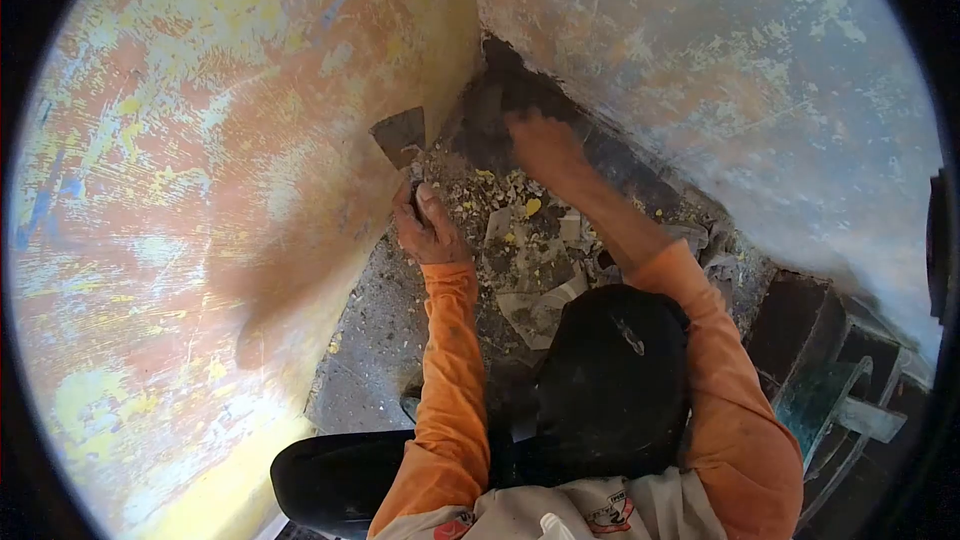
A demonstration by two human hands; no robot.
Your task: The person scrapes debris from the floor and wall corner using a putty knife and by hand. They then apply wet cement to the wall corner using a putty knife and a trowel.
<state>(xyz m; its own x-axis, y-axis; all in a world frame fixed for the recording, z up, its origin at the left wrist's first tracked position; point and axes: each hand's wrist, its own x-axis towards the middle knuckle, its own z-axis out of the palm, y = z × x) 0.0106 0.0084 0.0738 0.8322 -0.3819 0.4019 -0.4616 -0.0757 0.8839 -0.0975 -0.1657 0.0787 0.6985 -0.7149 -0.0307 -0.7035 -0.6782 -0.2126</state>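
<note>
My left hand (pixel 430 225) is closed round the handle of a paint scraper (pixel 402 137). Its wide, worn metal blade points up and away from me, close to the left wall. My right hand (pixel 548 148) reaches toward the dark corner at the foot of the walls, its fingers curled together. Whatever those fingers hold, if anything, cannot be made out in the shadow. Paint flakes (pixel 532 207) and crumbs of plaster lie on the floor between and below my hands.
The left wall (pixel 240 140) and right wall (pixel 700 60), both patchy with scraped paint, meet ahead of me. Torn grey-white scraps (pixel 540 305) lie on the floor by my raised knee (pixel 615 380). A greenish metal frame (pixel 830 405) stands at the right.
</note>
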